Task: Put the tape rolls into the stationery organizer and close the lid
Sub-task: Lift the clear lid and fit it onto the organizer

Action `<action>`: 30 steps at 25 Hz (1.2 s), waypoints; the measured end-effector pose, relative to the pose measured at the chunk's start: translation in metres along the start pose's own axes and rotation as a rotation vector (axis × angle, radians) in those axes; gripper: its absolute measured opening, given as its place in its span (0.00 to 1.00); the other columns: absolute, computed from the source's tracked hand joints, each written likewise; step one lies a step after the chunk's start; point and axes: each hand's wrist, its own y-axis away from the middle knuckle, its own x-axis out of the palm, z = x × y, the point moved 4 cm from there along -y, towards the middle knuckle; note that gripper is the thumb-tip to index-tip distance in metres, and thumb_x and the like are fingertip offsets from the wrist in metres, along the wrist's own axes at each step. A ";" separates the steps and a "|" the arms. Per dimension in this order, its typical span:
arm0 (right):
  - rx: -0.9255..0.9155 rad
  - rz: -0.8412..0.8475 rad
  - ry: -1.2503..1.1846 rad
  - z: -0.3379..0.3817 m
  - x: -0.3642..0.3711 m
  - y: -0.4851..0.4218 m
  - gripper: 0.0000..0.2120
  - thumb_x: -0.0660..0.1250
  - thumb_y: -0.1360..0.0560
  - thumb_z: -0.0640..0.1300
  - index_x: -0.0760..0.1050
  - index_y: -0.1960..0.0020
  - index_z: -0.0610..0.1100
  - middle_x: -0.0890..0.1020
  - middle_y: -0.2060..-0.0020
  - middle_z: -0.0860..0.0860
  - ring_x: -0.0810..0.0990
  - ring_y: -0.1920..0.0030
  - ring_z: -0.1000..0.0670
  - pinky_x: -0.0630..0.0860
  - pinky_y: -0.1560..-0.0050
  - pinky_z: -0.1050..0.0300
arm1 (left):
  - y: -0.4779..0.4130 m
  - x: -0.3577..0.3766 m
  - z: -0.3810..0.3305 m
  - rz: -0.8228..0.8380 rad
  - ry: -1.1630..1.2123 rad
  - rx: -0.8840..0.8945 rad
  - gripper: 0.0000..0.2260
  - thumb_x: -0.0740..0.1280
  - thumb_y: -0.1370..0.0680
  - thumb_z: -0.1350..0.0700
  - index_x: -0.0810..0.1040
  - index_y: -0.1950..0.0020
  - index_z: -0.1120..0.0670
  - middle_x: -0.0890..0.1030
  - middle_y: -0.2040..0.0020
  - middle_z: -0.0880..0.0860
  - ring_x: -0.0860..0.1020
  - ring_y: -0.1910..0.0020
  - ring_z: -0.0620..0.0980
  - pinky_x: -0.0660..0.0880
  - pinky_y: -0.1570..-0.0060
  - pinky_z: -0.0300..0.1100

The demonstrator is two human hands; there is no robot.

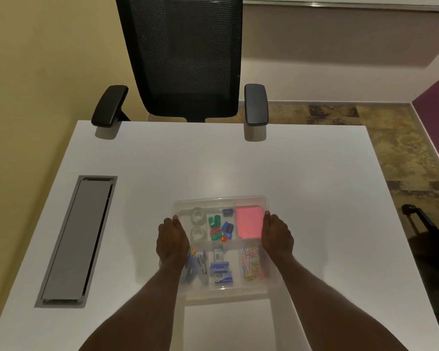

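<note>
A clear plastic stationery organizer [221, 200] sits on the white table in front of me, with its clear lid lying over it. Two clear tape rolls [198, 216] [197, 234] lie one behind the other in its far left compartment. My left hand [172, 240] rests on the organizer's left edge and my right hand [276, 236] on its right edge, fingers pressed on the lid. Clips, a pink pad [249, 221], staplers and paper clips fill the other compartments.
A grey cable hatch [77, 240] is set into the table at the left. A black mesh office chair [188, 59] stands at the table's far edge. A dark bag [428, 239] stands on the floor at the right.
</note>
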 end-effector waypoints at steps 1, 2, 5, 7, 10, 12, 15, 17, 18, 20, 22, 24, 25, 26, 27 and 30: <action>0.001 -0.008 -0.005 -0.006 -0.001 0.012 0.23 0.48 0.15 0.58 0.72 0.56 0.44 0.80 0.59 0.46 0.80 0.57 0.41 0.69 0.57 0.54 | 0.011 -0.001 0.007 -0.007 0.007 0.003 0.22 0.50 0.11 0.47 0.76 0.39 0.62 0.80 0.42 0.64 0.81 0.42 0.68 0.77 0.43 0.57; 0.004 -0.017 -0.009 -0.013 -0.001 0.022 0.23 0.48 0.15 0.57 0.71 0.57 0.45 0.80 0.60 0.46 0.78 0.60 0.42 0.68 0.58 0.54 | 0.022 -0.003 0.013 -0.012 0.013 0.005 0.22 0.50 0.11 0.47 0.76 0.39 0.62 0.79 0.42 0.64 0.81 0.42 0.69 0.77 0.43 0.57; 0.024 -0.023 0.001 -0.032 0.000 0.052 0.22 0.49 0.15 0.57 0.72 0.57 0.44 0.82 0.58 0.44 0.76 0.61 0.42 0.67 0.59 0.54 | 0.049 -0.005 0.031 -0.019 0.021 0.008 0.22 0.51 0.11 0.48 0.76 0.40 0.63 0.80 0.42 0.65 0.81 0.42 0.69 0.77 0.44 0.57; 0.035 -0.022 -0.007 -0.042 0.002 0.070 0.22 0.49 0.15 0.56 0.73 0.54 0.43 0.82 0.56 0.43 0.80 0.57 0.40 0.68 0.58 0.54 | 0.063 -0.005 0.043 -0.021 0.019 0.017 0.21 0.52 0.11 0.48 0.76 0.40 0.63 0.80 0.42 0.65 0.80 0.42 0.70 0.77 0.44 0.58; 0.041 -0.035 -0.032 -0.050 0.004 0.090 0.23 0.49 0.14 0.55 0.74 0.51 0.40 0.82 0.53 0.41 0.81 0.52 0.38 0.72 0.55 0.51 | 0.077 -0.005 0.055 -0.031 0.031 0.014 0.21 0.52 0.11 0.48 0.76 0.40 0.63 0.80 0.44 0.65 0.81 0.44 0.69 0.76 0.47 0.55; 0.064 -0.033 -0.051 -0.055 0.005 0.097 0.24 0.49 0.15 0.56 0.75 0.49 0.40 0.82 0.51 0.41 0.81 0.49 0.37 0.74 0.51 0.48 | 0.082 -0.003 0.063 -0.035 0.035 0.003 0.22 0.51 0.11 0.47 0.77 0.41 0.63 0.80 0.44 0.64 0.81 0.45 0.68 0.76 0.49 0.54; 0.118 -0.044 -0.100 -0.057 0.006 0.098 0.28 0.46 0.15 0.58 0.77 0.45 0.39 0.83 0.48 0.39 0.81 0.46 0.36 0.76 0.47 0.46 | 0.085 0.000 0.071 -0.053 0.050 -0.021 0.24 0.50 0.11 0.45 0.77 0.40 0.62 0.80 0.43 0.64 0.81 0.44 0.67 0.77 0.48 0.55; 0.137 -0.066 -0.129 -0.058 0.010 0.098 0.30 0.45 0.15 0.59 0.78 0.43 0.39 0.83 0.47 0.39 0.81 0.45 0.36 0.75 0.47 0.47 | 0.084 0.004 0.074 -0.070 0.058 -0.028 0.24 0.50 0.11 0.45 0.77 0.40 0.62 0.81 0.43 0.64 0.81 0.44 0.68 0.78 0.45 0.57; 0.143 -0.072 -0.144 -0.058 0.012 0.098 0.30 0.44 0.15 0.59 0.78 0.43 0.40 0.83 0.47 0.39 0.81 0.45 0.36 0.74 0.48 0.48 | 0.084 0.006 0.076 -0.081 0.058 -0.030 0.24 0.50 0.11 0.45 0.77 0.40 0.62 0.81 0.43 0.65 0.81 0.44 0.68 0.78 0.44 0.58; 0.155 -0.079 -0.169 -0.060 0.017 0.098 0.30 0.44 0.15 0.60 0.78 0.43 0.40 0.83 0.47 0.40 0.81 0.45 0.37 0.72 0.51 0.50 | 0.085 0.012 0.079 -0.117 0.054 -0.024 0.24 0.50 0.11 0.45 0.76 0.41 0.62 0.81 0.43 0.65 0.81 0.45 0.69 0.78 0.46 0.57; 0.166 -0.099 -0.182 -0.063 0.022 0.098 0.30 0.44 0.15 0.60 0.78 0.44 0.41 0.83 0.47 0.41 0.82 0.46 0.38 0.68 0.53 0.53 | 0.085 0.017 0.082 -0.155 0.059 0.019 0.22 0.51 0.11 0.45 0.75 0.43 0.62 0.81 0.47 0.64 0.82 0.48 0.68 0.75 0.51 0.53; 0.170 -0.135 -0.176 -0.066 0.024 0.097 0.29 0.44 0.15 0.60 0.78 0.46 0.42 0.83 0.49 0.41 0.82 0.48 0.38 0.67 0.54 0.54 | 0.082 0.021 0.082 -0.177 0.057 0.046 0.21 0.51 0.11 0.45 0.75 0.44 0.61 0.82 0.49 0.63 0.82 0.50 0.66 0.70 0.54 0.48; 0.165 -0.148 -0.177 -0.066 0.025 0.098 0.29 0.44 0.15 0.60 0.77 0.47 0.42 0.83 0.50 0.42 0.82 0.49 0.38 0.67 0.54 0.55 | 0.083 0.021 0.084 -0.182 0.049 0.048 0.21 0.51 0.12 0.45 0.75 0.44 0.61 0.82 0.50 0.62 0.82 0.51 0.66 0.69 0.55 0.47; 0.154 -0.163 -0.185 -0.066 0.026 0.098 0.28 0.45 0.15 0.59 0.77 0.48 0.42 0.83 0.51 0.42 0.82 0.50 0.38 0.67 0.54 0.55 | 0.083 0.021 0.085 -0.188 0.048 0.046 0.21 0.51 0.12 0.45 0.75 0.44 0.60 0.82 0.50 0.62 0.82 0.52 0.65 0.68 0.55 0.46; 0.146 -0.178 -0.195 -0.065 0.026 0.099 0.27 0.46 0.15 0.59 0.77 0.50 0.42 0.83 0.52 0.42 0.82 0.52 0.39 0.67 0.55 0.56 | 0.083 0.021 0.085 -0.195 0.050 0.043 0.21 0.51 0.12 0.45 0.75 0.44 0.60 0.82 0.50 0.62 0.82 0.53 0.64 0.68 0.55 0.46; 0.100 -0.182 -0.276 -0.066 0.027 0.099 0.25 0.47 0.15 0.58 0.74 0.55 0.43 0.82 0.60 0.46 0.79 0.60 0.46 0.67 0.64 0.63 | 0.082 0.021 0.087 -0.192 0.055 0.030 0.22 0.51 0.12 0.44 0.75 0.45 0.59 0.82 0.52 0.60 0.75 0.60 0.55 0.68 0.56 0.45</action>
